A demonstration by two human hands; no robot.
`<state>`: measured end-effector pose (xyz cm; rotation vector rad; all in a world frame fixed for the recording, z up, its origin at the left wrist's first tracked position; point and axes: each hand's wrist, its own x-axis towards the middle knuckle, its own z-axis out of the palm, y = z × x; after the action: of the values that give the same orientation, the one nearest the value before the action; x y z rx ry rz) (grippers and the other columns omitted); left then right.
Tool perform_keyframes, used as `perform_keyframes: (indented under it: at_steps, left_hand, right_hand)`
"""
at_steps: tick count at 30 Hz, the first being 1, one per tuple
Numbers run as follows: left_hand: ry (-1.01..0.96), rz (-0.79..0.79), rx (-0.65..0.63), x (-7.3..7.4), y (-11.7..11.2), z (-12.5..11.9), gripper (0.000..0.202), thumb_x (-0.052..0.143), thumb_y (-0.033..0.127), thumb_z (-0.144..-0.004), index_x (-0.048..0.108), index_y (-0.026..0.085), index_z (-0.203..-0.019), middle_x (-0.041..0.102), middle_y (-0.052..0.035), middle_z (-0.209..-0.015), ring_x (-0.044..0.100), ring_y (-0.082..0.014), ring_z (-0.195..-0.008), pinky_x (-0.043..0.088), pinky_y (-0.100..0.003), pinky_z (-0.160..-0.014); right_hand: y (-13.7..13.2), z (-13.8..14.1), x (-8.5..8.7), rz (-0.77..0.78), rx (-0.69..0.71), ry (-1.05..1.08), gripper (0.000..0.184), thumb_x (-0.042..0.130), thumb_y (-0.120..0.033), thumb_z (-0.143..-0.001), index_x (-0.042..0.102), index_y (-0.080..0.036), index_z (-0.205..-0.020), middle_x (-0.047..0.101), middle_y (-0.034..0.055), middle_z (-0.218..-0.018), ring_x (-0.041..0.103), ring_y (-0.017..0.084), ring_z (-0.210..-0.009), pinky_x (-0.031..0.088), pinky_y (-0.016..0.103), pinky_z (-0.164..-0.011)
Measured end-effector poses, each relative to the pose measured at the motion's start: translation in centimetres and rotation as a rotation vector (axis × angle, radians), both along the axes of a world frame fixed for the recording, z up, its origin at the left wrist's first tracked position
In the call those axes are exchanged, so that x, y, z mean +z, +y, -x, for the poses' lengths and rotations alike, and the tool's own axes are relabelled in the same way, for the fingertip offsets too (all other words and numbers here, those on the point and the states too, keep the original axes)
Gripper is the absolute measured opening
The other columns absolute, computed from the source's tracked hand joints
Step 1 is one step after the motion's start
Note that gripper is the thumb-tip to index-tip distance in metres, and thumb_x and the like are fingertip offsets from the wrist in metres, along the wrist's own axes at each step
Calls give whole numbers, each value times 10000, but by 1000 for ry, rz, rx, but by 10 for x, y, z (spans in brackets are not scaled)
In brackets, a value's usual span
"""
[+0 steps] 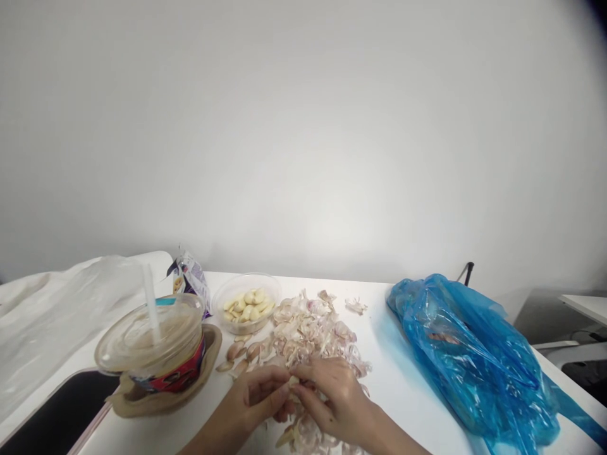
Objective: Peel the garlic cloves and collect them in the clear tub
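Observation:
Low over the table, my left hand and my right hand meet fingertip to fingertip. Between them they pinch a pale garlic clove, mostly covered by the fingers. Under and behind both hands spreads a heap of papery garlic skins. Several unpeeled cloves lie to the left of the heap. Farther back, a clear round plastic bowl holds several peeled cloves.
At left stands a lidded drink cup with a straw, in a cardboard holder. Nearby are a snack packet, a clear plastic bag and a dark-screened device. A blue plastic bag occupies the right side; a wall rises behind.

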<state>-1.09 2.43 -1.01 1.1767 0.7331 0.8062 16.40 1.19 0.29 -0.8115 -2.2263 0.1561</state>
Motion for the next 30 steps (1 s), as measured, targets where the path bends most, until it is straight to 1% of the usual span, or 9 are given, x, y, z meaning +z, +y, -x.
perform_keyframes:
  at_steps: [10,13,21,30]
  left_hand:
    - [14,-24,-8,1,0,1,236,651,373,-679,647,142,-730,598,0,-557,509,-104,-518,375,-224,-513]
    - [12,-20,10,-1,1,1,244,661,380,-665,641,145,-727,595,4,-547,509,-105,-510,374,-222,-504]
    - [-3,5,9,-6,1,2,243,665,378,-663,641,146,-733,617,1,-558,518,-97,-504,366,-214,-497]
    - [-15,-7,-28,-4,1,1,244,653,378,-676,645,139,-728,608,-1,-561,514,-93,-508,368,-211,-499]
  right_hand:
    - [-1,0,2,-4,0,-22,122,429,-191,-863,516,-158,-941,587,30,-658,536,144,-586,374,243,-535]
    - [-1,0,1,-11,-2,-32,132,425,-192,-864,514,-157,-955,584,30,-655,530,145,-583,370,245,-533]
    - [0,-1,0,-3,-7,-34,144,428,-200,-865,513,-161,-975,587,28,-665,533,145,-595,370,246,-543]
    - [0,-1,1,-7,2,-27,126,430,-194,-864,511,-159,-953,594,29,-661,536,145,-591,372,246,-541]
